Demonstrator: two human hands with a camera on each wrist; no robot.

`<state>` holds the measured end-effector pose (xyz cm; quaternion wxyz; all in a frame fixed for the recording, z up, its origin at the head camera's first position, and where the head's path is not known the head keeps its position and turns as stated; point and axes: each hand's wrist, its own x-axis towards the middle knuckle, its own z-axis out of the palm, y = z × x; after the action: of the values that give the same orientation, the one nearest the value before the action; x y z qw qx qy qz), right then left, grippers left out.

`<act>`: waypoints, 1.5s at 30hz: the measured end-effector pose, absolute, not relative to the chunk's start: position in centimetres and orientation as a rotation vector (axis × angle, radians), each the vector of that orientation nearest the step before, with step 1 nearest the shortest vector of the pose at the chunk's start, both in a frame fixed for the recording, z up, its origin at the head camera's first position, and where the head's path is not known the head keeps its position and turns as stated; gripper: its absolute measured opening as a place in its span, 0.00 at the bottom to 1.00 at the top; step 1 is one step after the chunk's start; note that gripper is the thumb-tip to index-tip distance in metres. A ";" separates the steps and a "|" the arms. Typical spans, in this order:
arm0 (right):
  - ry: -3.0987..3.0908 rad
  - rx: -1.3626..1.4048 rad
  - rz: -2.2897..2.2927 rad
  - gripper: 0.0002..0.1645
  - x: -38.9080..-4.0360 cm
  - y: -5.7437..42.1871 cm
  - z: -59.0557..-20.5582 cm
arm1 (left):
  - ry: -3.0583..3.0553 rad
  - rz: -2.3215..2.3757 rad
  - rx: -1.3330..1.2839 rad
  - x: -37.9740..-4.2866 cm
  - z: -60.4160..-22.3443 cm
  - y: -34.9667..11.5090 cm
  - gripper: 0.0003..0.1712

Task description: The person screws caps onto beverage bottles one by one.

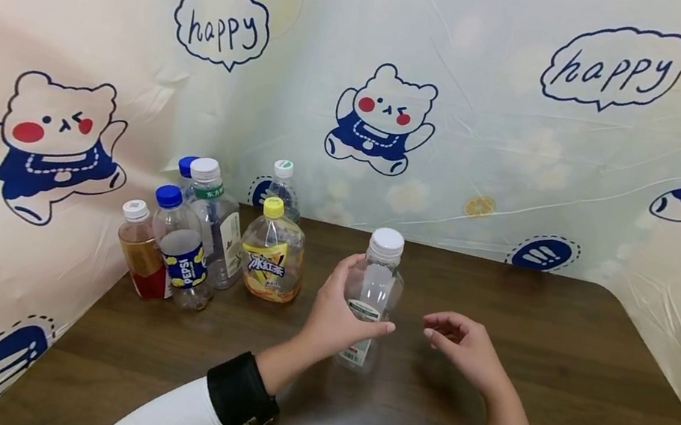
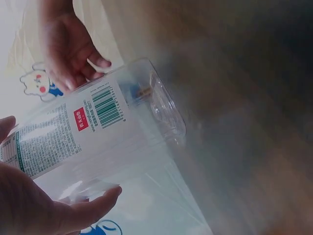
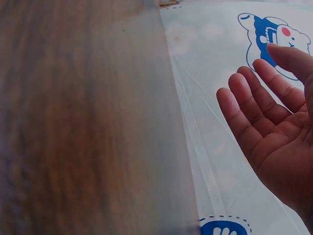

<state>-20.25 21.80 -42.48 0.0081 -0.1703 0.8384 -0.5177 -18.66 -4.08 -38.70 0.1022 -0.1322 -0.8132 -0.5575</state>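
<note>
A clear plastic bottle (image 1: 379, 284) with a white cap (image 1: 387, 243) stands upright near the middle of the table. My left hand (image 1: 341, 315) grips it from the left, with the thumb across the near side and the fingers round the far side. In the left wrist view the bottle's printed label (image 2: 73, 125) shows a barcode, and its transparent base is unobstructed. My right hand (image 1: 465, 350) hovers a short way to the right of the bottle, holding nothing. Its palm and loosely bent fingers (image 3: 240, 90) show in the right wrist view.
Several bottles stand grouped at the table's back left: a Pepsi bottle (image 1: 185, 257), a yellow-capped iced tea bottle (image 1: 272, 261), a white-capped one with a red-brown label (image 1: 143, 254) and other clear ones. A printed sheet (image 1: 461, 150) hangs behind the wooden table (image 1: 591, 378).
</note>
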 end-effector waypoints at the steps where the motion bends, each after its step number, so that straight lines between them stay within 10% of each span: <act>1: 2.619 -0.531 -1.617 0.20 -20.2 21.8 -42.5 | -2.395 -1.635 -0.378 -19.0 -38.7 -4.1 0.60; 45: 2.670 -0.573 -1.516 0.19 -20.2 21.5 -43.2 | -2.175 -1.509 0.212 -30.9 -37.8 -4.6 0.60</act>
<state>-20.17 21.51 -43.22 0.0093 -0.1835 0.8548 -0.4854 -30.90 -4.57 -37.83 0.2406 0.0775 -0.7949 -0.5516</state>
